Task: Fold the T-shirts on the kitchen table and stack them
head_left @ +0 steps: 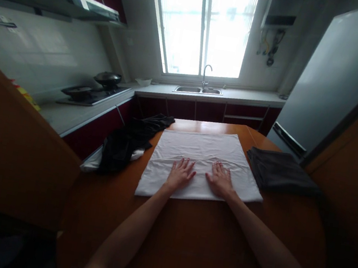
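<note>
A white cloth (201,144), probably a folded garment, lies spread in a rough rectangle on the wooden table (179,238). Both palms rest on it, side by side, a short way apart. My left hand (181,173) lies flat with its fingers spread, left of the cloth's middle. To the right of it, my right hand (220,179) is also flat, fingers stretched out and slightly apart. Wrinkles run across the cloth just beyond and between the fingertips. Neither hand grips anything.
Crumpled black clothes (126,141) with some white fabric lie at the table's left edge. A folded dark grey cloth (280,170) sits on the right. Beyond are a counter with a sink (197,91), a stove with pans (108,78) and a refrigerator (334,72).
</note>
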Demonstrator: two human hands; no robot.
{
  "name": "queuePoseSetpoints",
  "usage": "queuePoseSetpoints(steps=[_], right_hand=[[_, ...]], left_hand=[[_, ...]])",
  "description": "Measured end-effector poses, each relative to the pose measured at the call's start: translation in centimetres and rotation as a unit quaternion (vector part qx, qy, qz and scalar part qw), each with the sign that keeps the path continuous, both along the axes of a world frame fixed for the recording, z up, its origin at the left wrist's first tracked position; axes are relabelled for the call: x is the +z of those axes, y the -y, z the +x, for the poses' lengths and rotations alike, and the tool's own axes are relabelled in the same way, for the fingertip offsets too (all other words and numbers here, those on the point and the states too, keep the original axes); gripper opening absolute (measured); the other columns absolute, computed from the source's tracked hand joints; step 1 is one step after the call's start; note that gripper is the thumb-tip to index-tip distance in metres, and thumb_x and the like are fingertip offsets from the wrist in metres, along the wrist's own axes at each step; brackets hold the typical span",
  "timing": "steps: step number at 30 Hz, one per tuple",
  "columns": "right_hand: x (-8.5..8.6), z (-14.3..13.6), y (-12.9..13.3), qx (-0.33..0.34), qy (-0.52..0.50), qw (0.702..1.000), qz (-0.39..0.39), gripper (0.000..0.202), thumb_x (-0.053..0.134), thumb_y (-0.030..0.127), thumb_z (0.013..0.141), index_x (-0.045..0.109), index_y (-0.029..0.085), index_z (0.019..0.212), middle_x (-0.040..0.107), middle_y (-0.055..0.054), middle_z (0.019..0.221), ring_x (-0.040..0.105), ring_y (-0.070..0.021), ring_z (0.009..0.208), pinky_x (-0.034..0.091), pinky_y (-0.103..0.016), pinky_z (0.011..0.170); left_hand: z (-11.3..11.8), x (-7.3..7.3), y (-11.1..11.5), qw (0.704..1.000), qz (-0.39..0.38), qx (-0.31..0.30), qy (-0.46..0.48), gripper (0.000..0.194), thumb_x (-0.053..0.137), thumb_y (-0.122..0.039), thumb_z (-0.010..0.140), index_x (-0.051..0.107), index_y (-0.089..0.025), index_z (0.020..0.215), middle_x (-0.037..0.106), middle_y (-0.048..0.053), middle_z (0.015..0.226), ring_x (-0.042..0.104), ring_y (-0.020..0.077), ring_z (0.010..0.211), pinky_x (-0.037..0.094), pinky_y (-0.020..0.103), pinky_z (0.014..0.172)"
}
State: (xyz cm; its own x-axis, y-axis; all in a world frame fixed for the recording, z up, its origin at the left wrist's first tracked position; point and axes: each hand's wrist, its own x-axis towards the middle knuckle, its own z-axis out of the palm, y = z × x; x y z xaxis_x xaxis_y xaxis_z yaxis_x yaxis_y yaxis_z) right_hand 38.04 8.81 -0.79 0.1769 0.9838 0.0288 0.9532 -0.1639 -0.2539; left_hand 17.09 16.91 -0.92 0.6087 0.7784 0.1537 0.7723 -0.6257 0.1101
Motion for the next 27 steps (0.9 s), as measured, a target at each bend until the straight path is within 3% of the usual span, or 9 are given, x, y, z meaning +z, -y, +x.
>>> queuePoseSetpoints(steps=[3, 6, 10, 14, 17, 23, 27], right_hand=[[-0.6, 4.5, 1.3, -0.067, 0.028, 0.997, -0.002, 0.071, 0.026, 0.050, 0.103, 0.028, 0.006, 0.159, 0.019, -0.018, 0.167, 0.013, -0.0282, 0.156, 0.008, -0.055, 0.123], [-1.3, 8.1, 2.7, -0.083, 0.052, 0.995, 0.016, 0.070, 0.028, 0.047, 0.103, 0.032, 0.003, 0.157, 0.024, -0.018, 0.166, 0.019, -0.0287, 0.154, 0.013, -0.050, 0.124], [-1.5, 9.4, 3.7, -0.065, 0.057, 0.994, 0.067, 0.065, 0.031, 0.043, 0.102, 0.041, 0.003, 0.152, 0.035, -0.019, 0.162, 0.028, -0.0285, 0.151, 0.020, -0.046, 0.122], [-1.1, 8.9, 4.4, -0.052, 0.057, 0.985, 0.154, 0.055, 0.032, 0.033, 0.101, 0.051, 0.005, 0.144, 0.047, -0.019, 0.155, 0.037, -0.0262, 0.146, 0.026, -0.042, 0.120], [-1.1, 9.0, 5.8, -0.012, 0.051, 0.984, 0.171, 0.050, 0.034, 0.031, 0.100, 0.057, 0.009, 0.139, 0.052, -0.017, 0.151, 0.042, -0.0252, 0.143, 0.030, -0.041, 0.119], [-2.2, 11.1, 10.5, 0.066, 0.049, 0.982, 0.168, 0.044, 0.038, 0.033, 0.100, 0.064, 0.013, 0.130, 0.053, -0.017, 0.149, 0.046, -0.0266, 0.140, 0.035, -0.042, 0.117], [-2.3, 12.6, 13.6, 0.104, 0.051, 0.981, 0.153, 0.038, 0.043, 0.036, 0.100, 0.068, 0.021, 0.125, 0.054, -0.013, 0.147, 0.046, -0.0277, 0.138, 0.036, -0.045, 0.115]], left_hand=[[-2.6, 0.3, -0.6, 0.999, -0.004, 0.039, 0.003, 0.060, 0.032, -0.055, 0.104, 0.034, -0.030, 0.159, 0.026, 0.009, 0.167, 0.018, 0.0344, 0.155, 0.019, 0.064, 0.120], [-6.5, 0.4, -1.6, 0.997, -0.005, 0.072, 0.001, 0.060, 0.032, -0.054, 0.104, 0.038, -0.027, 0.157, 0.029, 0.011, 0.165, 0.022, 0.0366, 0.153, 0.018, 0.066, 0.119], [-10.7, 0.7, -2.3, 0.993, 0.001, 0.114, 0.028, 0.058, 0.035, -0.049, 0.104, 0.046, -0.018, 0.152, 0.037, 0.017, 0.161, 0.030, 0.0360, 0.150, 0.026, 0.061, 0.118], [-12.0, 1.1, -1.3, 0.994, 0.048, 0.072, 0.061, 0.050, 0.038, -0.040, 0.103, 0.050, -0.019, 0.148, 0.045, 0.014, 0.157, 0.035, 0.0298, 0.149, 0.027, 0.055, 0.121], [-13.1, 1.0, -0.1, 0.996, 0.033, 0.046, 0.064, 0.049, 0.040, -0.038, 0.102, 0.055, -0.018, 0.144, 0.049, 0.013, 0.154, 0.039, 0.0298, 0.147, 0.030, 0.055, 0.120], [-19.3, 0.9, 2.7, 0.993, 0.015, -0.062, 0.103, 0.046, 0.046, -0.048, 0.099, 0.065, -0.024, 0.134, 0.055, 0.009, 0.148, 0.049, 0.0268, 0.140, 0.042, 0.044, 0.117], [-22.5, 1.6, 4.9, 0.991, 0.032, -0.086, 0.093, 0.034, 0.053, -0.048, 0.098, 0.072, -0.029, 0.120, 0.068, 0.007, 0.125, 0.061, 0.0251, 0.121, 0.051, 0.042, 0.107]])
